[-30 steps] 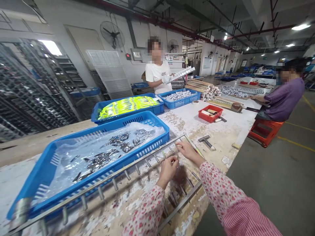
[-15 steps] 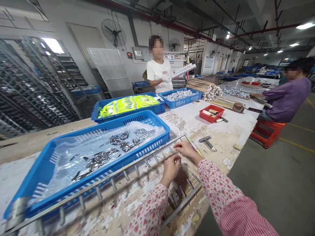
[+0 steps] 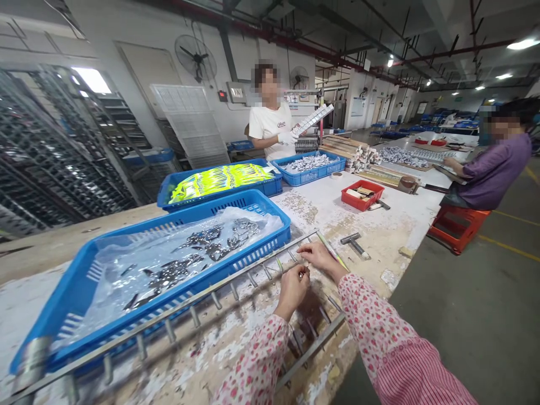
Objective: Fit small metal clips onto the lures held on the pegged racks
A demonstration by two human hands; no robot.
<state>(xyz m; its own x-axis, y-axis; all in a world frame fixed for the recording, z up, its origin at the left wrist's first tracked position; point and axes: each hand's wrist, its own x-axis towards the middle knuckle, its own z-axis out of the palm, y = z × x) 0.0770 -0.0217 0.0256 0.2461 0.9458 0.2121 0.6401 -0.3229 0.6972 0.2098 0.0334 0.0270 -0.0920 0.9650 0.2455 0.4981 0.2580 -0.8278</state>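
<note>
My left hand (image 3: pixel 292 288) is curled over the long metal rack (image 3: pixel 219 292) with its row of pegs, fingertips pinched on a small shiny metal part at a peg. My right hand (image 3: pixel 317 256) rests on the rack's far end, fingers bent and touching the pegs just beyond the left hand; what it holds, if anything, is hidden. Both sleeves are floral. Behind the rack stands a blue basket (image 3: pixel 253 202) lined with clear plastic and strewn with small dark metal parts (image 3: pixel 198 250).
A hammer (image 3: pixel 355 245) lies right of my hands on the worn white table (image 3: pixel 379 225). Further back are a blue basket of yellow-green packs (image 3: pixel 219 179), another blue basket (image 3: pixel 307 167), a red tray (image 3: pixel 361 195). A person in white stands behind; another sits right on a red stool (image 3: pixel 458 228).
My hands have barely shifted on the rack, the left drawing slightly closer to the right. The standing person has tilted up the strip of parts held in a gloved hand.
</note>
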